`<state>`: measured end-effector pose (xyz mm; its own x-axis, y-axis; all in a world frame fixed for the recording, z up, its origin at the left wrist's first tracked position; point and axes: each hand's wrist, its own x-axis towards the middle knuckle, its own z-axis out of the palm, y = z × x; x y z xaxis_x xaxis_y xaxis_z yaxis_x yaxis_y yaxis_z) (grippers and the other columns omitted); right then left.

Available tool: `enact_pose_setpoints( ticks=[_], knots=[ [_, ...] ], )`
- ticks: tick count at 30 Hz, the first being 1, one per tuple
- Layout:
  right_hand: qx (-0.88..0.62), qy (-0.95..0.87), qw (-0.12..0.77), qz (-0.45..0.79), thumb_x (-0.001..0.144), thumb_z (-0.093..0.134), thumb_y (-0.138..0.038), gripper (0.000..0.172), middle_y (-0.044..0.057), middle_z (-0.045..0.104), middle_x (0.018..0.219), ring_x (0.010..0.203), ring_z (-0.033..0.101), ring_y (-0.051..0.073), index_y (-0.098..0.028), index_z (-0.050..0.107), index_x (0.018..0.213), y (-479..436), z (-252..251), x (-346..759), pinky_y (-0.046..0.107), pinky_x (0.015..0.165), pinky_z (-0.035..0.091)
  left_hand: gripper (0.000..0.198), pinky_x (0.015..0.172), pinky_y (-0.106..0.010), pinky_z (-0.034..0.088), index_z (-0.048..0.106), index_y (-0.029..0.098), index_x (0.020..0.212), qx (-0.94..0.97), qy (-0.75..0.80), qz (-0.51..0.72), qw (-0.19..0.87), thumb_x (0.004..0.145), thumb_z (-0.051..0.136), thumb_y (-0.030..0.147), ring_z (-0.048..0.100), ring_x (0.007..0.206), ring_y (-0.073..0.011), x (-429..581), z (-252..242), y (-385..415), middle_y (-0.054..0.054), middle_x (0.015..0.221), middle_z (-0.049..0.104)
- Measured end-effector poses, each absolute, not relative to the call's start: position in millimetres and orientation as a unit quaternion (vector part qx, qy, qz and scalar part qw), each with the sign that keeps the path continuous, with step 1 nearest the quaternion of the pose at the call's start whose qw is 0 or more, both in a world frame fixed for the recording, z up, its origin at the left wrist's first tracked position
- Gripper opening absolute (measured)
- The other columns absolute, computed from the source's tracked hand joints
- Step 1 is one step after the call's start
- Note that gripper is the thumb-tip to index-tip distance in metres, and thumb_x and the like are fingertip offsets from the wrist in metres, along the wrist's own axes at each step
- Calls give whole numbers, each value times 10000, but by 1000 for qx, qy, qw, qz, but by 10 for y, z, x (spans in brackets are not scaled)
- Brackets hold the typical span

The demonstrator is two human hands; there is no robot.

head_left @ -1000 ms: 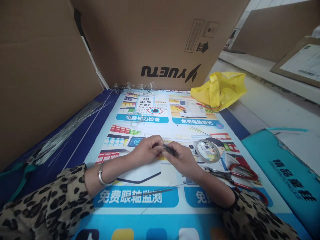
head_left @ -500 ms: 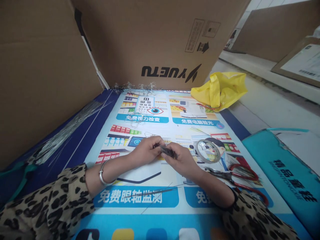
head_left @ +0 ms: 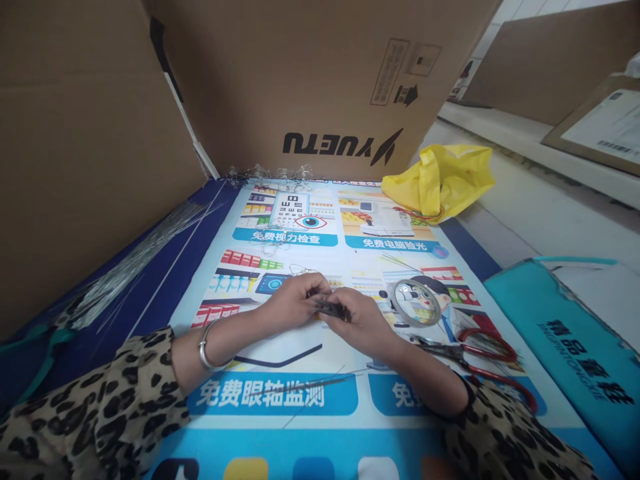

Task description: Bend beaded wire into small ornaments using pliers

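the small dark tool (head_left: 333, 309) has just slipped a touch leftward between the two hands and shows more of its length now, while everything around it lies as it did; to me that reads as a slight re-grip, with fine work at the fingertips under way. it sits over the middle of the printed sheet (head_left: 295, 433), closed in the right hand (head_left: 363, 320), its left end reaching the left hand (head_left: 297, 300). those left fingers are pinched narrow, but i cannot tell what is between them; a thin wire (head_left: 300, 269) curves just beyond, held or merely lying there, i can't say. as for containers, a big cardboard box (head_left: 320, 80) walls off the far side, its lettering upside down, its inside hidden. to the far right a yellow bag (head_left: 445, 180) slumps, crumpled, contents out of sight. nearer on the right a teal bag (head_left: 545, 303) with dark print lies flattish; whether anything is in it doesn't show. red-handled scissors (head_left: 459, 351) rest right of the right hand, near a roll of tape (head_left: 420, 323).
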<state>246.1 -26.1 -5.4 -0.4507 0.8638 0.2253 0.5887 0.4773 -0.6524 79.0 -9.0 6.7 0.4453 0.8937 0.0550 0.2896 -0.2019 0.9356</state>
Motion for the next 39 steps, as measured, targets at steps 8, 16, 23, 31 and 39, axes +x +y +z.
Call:
enact_pose_setpoints(
  ticks=[8, 16, 23, 31, 39],
  knots=[
    [-439, -823, 273, 237, 712, 576, -209, 36, -14, 566, 674, 640, 506, 117, -197, 543, 721, -262, -49, 2459, 228, 594, 352, 62, 610, -222, 369, 560, 148, 711, 694, 423, 311, 492, 657, 591, 146, 479, 671, -119, 792, 65, -88, 12, 683, 552],
    [-437, -824, 272, 237, 710, 578, -216, 42, -11, 577, 691, 661, 519, 125, -203, 553, 741, -261, -59, 2463, 236, 614, 364, 58, 616, -224, 373, 572, 151, 724, 697, 429, 307, 486, 666, 566, 143, 490, 679, -123, 792, 71, -89, 7, 698, 571],
    [-436, -826, 273, 232, 706, 582, -204, 45, -11, 573, 686, 660, 515, 125, -201, 551, 739, -263, -59, 2460, 234, 611, 361, 44, 612, -221, 376, 562, 149, 713, 695, 425, 309, 491, 678, 545, 129, 484, 675, -119, 796, 72, -89, 8, 692, 568],
    [-441, -814, 282, 253, 719, 565, -219, 37, -17, 556, 665, 636, 500, 115, -195, 538, 713, -266, -46, 2474, 227, 588, 355, 31, 612, -226, 387, 560, 151, 715, 694, 427, 314, 487, 714, 530, 144, 490, 667, -118, 791, 38, -80, 2, 690, 572],
    [-499, -746, 288, 334, 764, 529, -333, 160, -51, 468, 597, 574, 429, 92, -194, 495, 692, -233, 85, 2533, 206, 532, 331, 77, 605, -232, 407, 526, 150, 753, 638, 394, 350, 561, 770, 542, 224, 505, 611, -100, 760, -2, -31, 17, 649, 549]
  ],
)
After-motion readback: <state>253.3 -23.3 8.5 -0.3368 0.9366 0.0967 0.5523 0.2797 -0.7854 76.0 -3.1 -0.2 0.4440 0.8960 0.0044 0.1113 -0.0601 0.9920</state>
